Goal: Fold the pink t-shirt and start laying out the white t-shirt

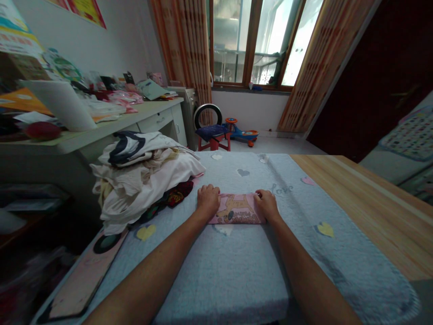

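Note:
A pink piece of cloth (239,208), printed with a brown cartoon animal and lettering, lies folded into a flat rectangle on the light blue blanket (219,271). It looks like a folded garment, though its exact kind is not visible. My left hand (209,199) grips its left end with the fingers curled over the edge. At the opposite end, my right hand (266,204) pinches the upper right corner between thumb and fingers. To the left rises a loose heap of clothes (145,174), mostly white and cream, with a dark patterned piece (174,195) underneath.
A pink board with a dark ring (86,275) rests at the blanket's left edge. Bare wooden tabletop (365,194) shows on the right. Beyond the table stand a red stool (214,143) and a blue ride-on toy (241,133). A cluttered white desk (135,115) runs along the left wall.

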`<action>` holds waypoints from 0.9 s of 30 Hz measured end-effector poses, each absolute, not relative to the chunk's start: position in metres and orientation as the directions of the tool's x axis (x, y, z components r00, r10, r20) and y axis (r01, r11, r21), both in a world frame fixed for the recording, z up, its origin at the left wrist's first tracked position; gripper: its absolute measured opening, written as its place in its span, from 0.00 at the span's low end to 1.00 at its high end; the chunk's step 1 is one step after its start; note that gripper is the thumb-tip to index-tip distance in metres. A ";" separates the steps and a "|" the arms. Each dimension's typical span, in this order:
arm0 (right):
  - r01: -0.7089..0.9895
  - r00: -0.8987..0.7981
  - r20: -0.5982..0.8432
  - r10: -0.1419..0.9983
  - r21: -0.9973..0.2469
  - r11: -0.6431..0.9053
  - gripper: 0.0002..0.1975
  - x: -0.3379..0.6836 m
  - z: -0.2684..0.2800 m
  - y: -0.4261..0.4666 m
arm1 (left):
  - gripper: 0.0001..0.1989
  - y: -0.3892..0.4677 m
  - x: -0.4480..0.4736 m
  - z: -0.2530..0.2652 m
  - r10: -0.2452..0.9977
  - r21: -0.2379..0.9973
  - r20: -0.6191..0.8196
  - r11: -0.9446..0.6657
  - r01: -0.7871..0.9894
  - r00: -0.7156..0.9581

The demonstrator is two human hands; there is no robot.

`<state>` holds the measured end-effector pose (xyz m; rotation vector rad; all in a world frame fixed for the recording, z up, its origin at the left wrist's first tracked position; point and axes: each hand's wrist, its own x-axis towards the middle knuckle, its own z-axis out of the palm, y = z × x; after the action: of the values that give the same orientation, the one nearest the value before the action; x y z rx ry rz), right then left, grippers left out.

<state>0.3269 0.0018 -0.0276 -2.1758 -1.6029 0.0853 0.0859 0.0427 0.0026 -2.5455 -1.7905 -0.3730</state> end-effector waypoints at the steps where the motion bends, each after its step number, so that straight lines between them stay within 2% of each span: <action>1: 0.894 0.331 0.212 0.920 -0.381 -0.234 0.15 0.326 -0.027 0.002 | 0.09 0.043 0.086 0.003 0.932 0.139 0.196 -0.335 0.932 0.306; 11: 0.864 0.371 0.336 0.866 -0.466 -0.190 0.11 0.322 -0.030 -0.002 | 0.05 0.041 0.080 -0.001 0.914 0.195 0.269 -0.361 0.912 0.304; 16: 0.869 0.392 0.270 0.879 -0.422 -0.258 0.11 0.318 -0.026 -0.004 | 0.08 0.039 0.081 -0.004 0.908 0.139 0.256 -0.374 0.917 0.331; 19: 0.884 0.398 0.287 0.871 -0.376 -0.280 0.14 0.310 -0.016 -0.009 | 0.10 0.034 0.085 0.001 0.890 0.109 0.325 -0.371 0.922 0.320; 22: 0.933 0.303 0.343 0.889 -0.297 -0.203 0.15 0.295 -0.002 -0.017 | 0.14 0.024 0.095 0.008 0.833 0.121 0.378 -0.477 0.871 0.404; 27: 0.961 0.019 0.272 0.962 -0.270 0.057 0.15 0.265 0.002 -0.028 | 0.13 0.010 0.113 -0.004 0.752 0.169 0.268 -0.652 0.739 0.602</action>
<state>0.2648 -0.0279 0.0024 -1.9241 -1.9627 0.0036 0.1126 0.0103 -0.0041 -2.8478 -1.3255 -0.5066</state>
